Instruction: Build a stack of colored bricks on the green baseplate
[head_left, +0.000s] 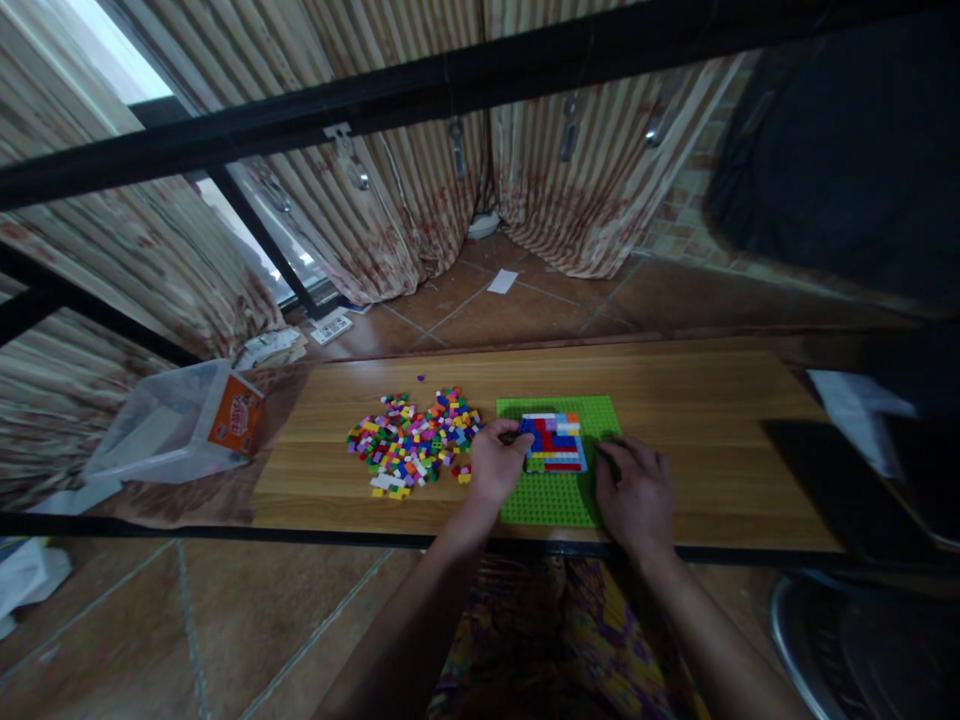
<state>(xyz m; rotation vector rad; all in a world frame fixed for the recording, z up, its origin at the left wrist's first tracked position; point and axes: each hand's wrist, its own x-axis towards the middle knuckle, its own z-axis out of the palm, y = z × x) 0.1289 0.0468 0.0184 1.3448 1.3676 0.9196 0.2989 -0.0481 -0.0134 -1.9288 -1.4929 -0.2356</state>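
Note:
A green studded baseplate (pixel 555 500) lies on the wooden table, with a flat block of toy bricks (pixel 553 443) built on it in blue, red, white, yellow and orange. At the block's left edge, my left hand (pixel 495 468) has thumb and forefinger brought together in a pinch; whatever is between them is too small to make out. My right hand (pixel 637 490) rests at the right edge of the baseplate, fingers loosely bent and apart, with no brick visible in it. Left of my left hand spreads a pile of loose bricks (pixel 412 440) in many colours.
The long wooden table (pixel 712 430) has a dark front rail. A clear plastic bin (pixel 161 420) with an orange label stands beyond its left end. Black metal bars (pixel 300 105) cross above, before striped curtains (pixel 420 200). A round stool (pixel 862 640) is at lower right.

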